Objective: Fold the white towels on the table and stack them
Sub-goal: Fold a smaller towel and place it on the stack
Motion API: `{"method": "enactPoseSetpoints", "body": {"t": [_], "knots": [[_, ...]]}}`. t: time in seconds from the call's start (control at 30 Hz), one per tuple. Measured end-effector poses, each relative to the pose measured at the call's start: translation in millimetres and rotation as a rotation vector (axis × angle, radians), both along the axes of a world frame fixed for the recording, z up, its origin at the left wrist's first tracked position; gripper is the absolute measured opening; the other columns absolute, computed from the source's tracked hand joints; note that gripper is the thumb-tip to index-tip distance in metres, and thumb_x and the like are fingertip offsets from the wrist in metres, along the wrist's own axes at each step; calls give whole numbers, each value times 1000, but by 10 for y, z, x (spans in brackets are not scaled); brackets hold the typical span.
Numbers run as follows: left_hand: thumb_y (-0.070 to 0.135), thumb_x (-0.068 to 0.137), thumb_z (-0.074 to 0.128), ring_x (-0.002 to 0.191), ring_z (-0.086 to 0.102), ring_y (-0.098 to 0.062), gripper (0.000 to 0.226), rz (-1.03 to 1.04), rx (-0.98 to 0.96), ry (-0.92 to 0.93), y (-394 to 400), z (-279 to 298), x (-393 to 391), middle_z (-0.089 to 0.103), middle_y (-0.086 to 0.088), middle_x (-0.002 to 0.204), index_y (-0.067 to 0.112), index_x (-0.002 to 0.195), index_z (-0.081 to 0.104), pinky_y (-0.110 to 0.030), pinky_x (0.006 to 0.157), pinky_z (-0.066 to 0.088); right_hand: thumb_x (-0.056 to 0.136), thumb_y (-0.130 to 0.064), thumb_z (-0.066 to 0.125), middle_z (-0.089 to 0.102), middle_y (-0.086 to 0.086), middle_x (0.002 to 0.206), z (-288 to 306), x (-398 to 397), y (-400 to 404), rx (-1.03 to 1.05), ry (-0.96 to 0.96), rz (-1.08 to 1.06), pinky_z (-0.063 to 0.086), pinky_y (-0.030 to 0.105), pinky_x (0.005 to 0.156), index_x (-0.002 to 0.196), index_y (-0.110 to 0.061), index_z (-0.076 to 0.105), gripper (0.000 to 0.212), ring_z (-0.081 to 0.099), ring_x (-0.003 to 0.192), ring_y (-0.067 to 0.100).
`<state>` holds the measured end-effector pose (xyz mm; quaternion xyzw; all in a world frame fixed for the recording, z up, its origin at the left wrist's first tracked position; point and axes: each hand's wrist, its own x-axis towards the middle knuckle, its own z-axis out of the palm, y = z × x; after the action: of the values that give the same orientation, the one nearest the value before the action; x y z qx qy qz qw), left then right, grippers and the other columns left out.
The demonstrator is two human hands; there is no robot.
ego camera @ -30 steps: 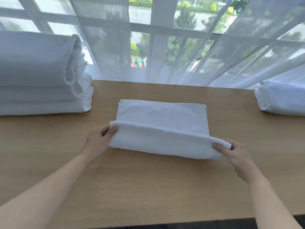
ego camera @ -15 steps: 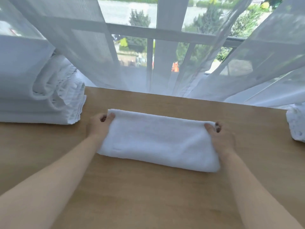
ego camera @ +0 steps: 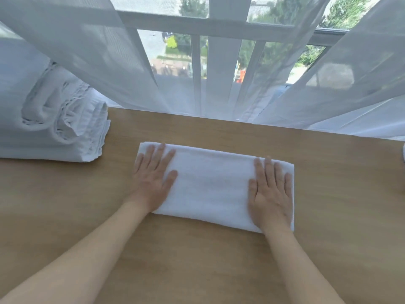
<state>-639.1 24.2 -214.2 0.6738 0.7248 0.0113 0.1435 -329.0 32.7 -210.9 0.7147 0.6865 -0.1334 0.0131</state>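
A white towel (ego camera: 212,183), folded into a long rectangle, lies flat in the middle of the wooden table (ego camera: 197,260). My left hand (ego camera: 153,178) presses flat on its left end with straight, spread fingers. On the right end my right hand (ego camera: 270,191) lies flat in the same way. A stack of folded white towels (ego camera: 54,119) sits at the far left of the table, apart from both hands.
Sheer white curtains (ego camera: 328,88) hang along the table's far edge in front of a window. A sliver of another white towel (ego camera: 403,154) shows at the right border. Bare wood lies in front of the towel and to either side.
Both hands pinched the towel's near edge, carried it over to the far edge, then let go. They now press flat on the folded towel. The view has tilted closer.
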Motion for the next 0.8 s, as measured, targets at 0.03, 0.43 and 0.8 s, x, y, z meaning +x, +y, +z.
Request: {"method": "enactPoseSetpoints", "body": {"t": [0.03, 0.43, 0.8], "knots": [[63, 93, 8, 155, -14, -18, 71, 137, -46, -19, -7, 31, -111, -8, 8, 169, 37, 160, 3, -39, 124, -12, 105, -39, 11, -3, -4, 169, 23, 57, 9, -5, -16, -96, -6, 47, 124, 161, -27, 1, 59, -8, 155, 18], [62, 100, 6, 155, -9, -14, 61, 85, -21, 41, -5, -9, -11, -11, 15, 166, 44, 158, 1, -39, 125, -4, 98, -57, 3, -2, -7, 169, -58, 131, 43, -19, -20, -69, -8, 45, 124, 160, -36, 1, 65, -7, 155, 18], [56, 90, 62, 122, 47, -30, 78, 607, -66, -338, -18, 331, 7, 47, -7, 139, 22, 152, 29, -40, 93, 41, 94, -46, 61, 48, 24, 139, 281, 72, -85, 15, 308, -827, 35, 52, 105, 140, -5, 47, 64, 43, 129, 44]]}}
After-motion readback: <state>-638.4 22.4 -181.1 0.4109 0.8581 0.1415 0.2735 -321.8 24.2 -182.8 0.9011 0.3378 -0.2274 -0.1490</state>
